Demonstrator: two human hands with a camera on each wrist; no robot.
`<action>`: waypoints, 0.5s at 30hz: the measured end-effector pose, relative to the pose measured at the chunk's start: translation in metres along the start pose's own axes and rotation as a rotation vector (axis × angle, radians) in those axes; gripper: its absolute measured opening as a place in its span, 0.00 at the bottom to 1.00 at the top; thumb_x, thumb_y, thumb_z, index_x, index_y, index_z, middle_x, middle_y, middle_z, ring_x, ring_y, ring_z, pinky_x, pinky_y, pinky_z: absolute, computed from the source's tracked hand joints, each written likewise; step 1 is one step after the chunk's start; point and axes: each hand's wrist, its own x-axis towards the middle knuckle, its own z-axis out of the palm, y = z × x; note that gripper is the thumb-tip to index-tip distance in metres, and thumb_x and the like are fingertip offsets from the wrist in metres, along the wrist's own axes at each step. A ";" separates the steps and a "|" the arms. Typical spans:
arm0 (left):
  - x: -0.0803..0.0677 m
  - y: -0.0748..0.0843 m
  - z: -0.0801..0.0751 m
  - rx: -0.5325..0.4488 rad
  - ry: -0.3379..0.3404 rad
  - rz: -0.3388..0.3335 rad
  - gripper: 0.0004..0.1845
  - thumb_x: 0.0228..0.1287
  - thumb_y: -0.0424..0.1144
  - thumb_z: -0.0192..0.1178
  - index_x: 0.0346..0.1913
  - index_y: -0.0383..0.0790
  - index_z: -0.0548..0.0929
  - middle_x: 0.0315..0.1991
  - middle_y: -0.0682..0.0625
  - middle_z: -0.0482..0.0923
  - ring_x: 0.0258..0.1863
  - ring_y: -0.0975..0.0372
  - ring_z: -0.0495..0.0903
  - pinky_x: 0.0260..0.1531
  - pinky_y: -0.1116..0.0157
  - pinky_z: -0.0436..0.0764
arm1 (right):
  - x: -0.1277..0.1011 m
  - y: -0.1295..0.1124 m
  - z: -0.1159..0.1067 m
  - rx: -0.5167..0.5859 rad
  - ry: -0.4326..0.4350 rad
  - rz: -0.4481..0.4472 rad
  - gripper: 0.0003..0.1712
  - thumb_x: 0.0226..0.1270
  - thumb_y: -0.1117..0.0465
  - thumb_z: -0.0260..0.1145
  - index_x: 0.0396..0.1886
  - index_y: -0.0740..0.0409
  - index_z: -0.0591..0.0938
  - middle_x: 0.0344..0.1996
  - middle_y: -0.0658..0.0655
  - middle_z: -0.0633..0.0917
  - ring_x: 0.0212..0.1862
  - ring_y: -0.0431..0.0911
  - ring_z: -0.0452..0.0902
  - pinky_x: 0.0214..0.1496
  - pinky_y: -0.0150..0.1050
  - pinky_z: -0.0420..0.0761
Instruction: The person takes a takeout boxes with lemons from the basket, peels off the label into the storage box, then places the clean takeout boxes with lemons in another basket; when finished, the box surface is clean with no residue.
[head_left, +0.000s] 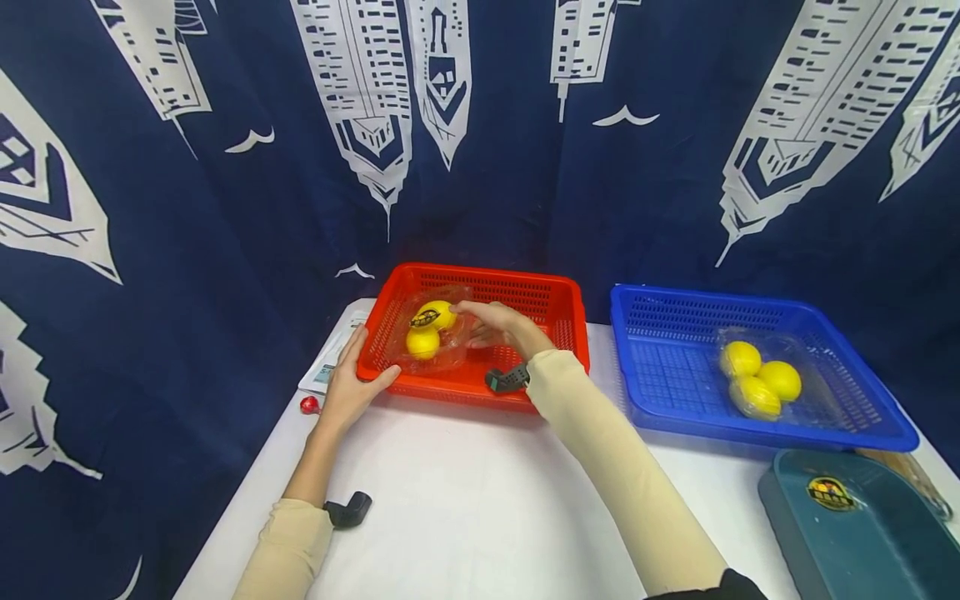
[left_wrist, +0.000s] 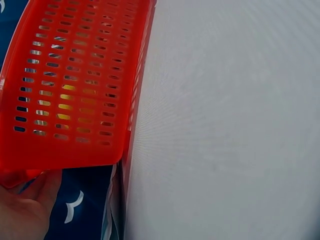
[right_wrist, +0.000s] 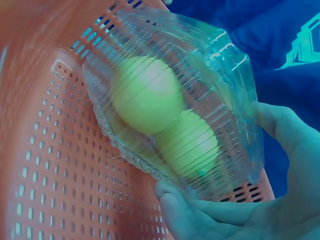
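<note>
A clear plastic clamshell pack [head_left: 435, 332] [right_wrist: 175, 105] of yellow lemons [head_left: 423, 342] sits inside the red basket [head_left: 555, 304] [left_wrist: 75, 80]. My right hand [head_left: 495, 327] [right_wrist: 235, 205] grips the pack's right side, fingers under it and thumb along its edge. The left hand [head_left: 352, 385] [left_wrist: 27, 210] rests with straight fingers against the red basket's front-left corner. Through the basket's slotted wall in the left wrist view, yellow shows faintly.
A blue basket [head_left: 660, 367] to the right holds another clear pack of lemons [head_left: 759, 379]. A teal tray [head_left: 855, 525] lies at the front right. A small red object [head_left: 309, 405] and a paper packet [head_left: 328, 367] lie left of the red basket on the white table [head_left: 465, 500].
</note>
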 end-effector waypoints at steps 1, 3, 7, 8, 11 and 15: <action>0.000 0.000 0.001 -0.002 -0.003 0.001 0.49 0.57 0.52 0.67 0.77 0.43 0.54 0.79 0.49 0.49 0.78 0.53 0.49 0.73 0.45 0.60 | -0.001 0.000 -0.001 -0.005 0.006 -0.003 0.36 0.61 0.44 0.67 0.62 0.61 0.73 0.52 0.67 0.79 0.45 0.54 0.83 0.62 0.48 0.80; 0.001 0.001 0.002 -0.003 -0.006 -0.007 0.50 0.56 0.52 0.67 0.77 0.44 0.53 0.79 0.49 0.49 0.78 0.52 0.49 0.72 0.45 0.62 | -0.004 -0.002 -0.003 -0.016 0.008 -0.008 0.38 0.60 0.43 0.67 0.65 0.60 0.71 0.57 0.69 0.77 0.44 0.52 0.83 0.61 0.47 0.81; 0.001 0.001 0.001 -0.004 -0.012 -0.016 0.50 0.57 0.52 0.68 0.77 0.43 0.53 0.79 0.49 0.49 0.78 0.52 0.49 0.71 0.45 0.63 | -0.009 -0.006 -0.007 -0.030 0.011 -0.017 0.44 0.60 0.42 0.67 0.71 0.59 0.66 0.64 0.71 0.70 0.42 0.50 0.83 0.59 0.46 0.82; 0.001 0.002 0.000 0.001 -0.015 -0.018 0.50 0.57 0.53 0.67 0.77 0.44 0.53 0.79 0.49 0.48 0.78 0.51 0.49 0.71 0.45 0.63 | -0.010 -0.007 -0.007 -0.028 0.012 -0.019 0.44 0.60 0.42 0.67 0.71 0.59 0.66 0.65 0.71 0.70 0.42 0.50 0.83 0.59 0.46 0.82; 0.002 0.003 -0.002 0.012 -0.036 -0.012 0.51 0.57 0.53 0.67 0.78 0.43 0.51 0.79 0.49 0.47 0.78 0.51 0.48 0.72 0.43 0.60 | -0.014 -0.009 -0.010 -0.017 0.020 -0.020 0.43 0.61 0.43 0.66 0.70 0.59 0.66 0.65 0.71 0.69 0.39 0.49 0.82 0.60 0.47 0.81; 0.004 0.003 -0.004 0.032 -0.083 -0.007 0.53 0.57 0.53 0.68 0.78 0.44 0.48 0.80 0.49 0.44 0.78 0.49 0.46 0.72 0.40 0.57 | -0.019 -0.010 -0.012 -0.011 0.032 -0.017 0.42 0.61 0.44 0.66 0.69 0.60 0.67 0.62 0.69 0.71 0.36 0.48 0.82 0.60 0.48 0.81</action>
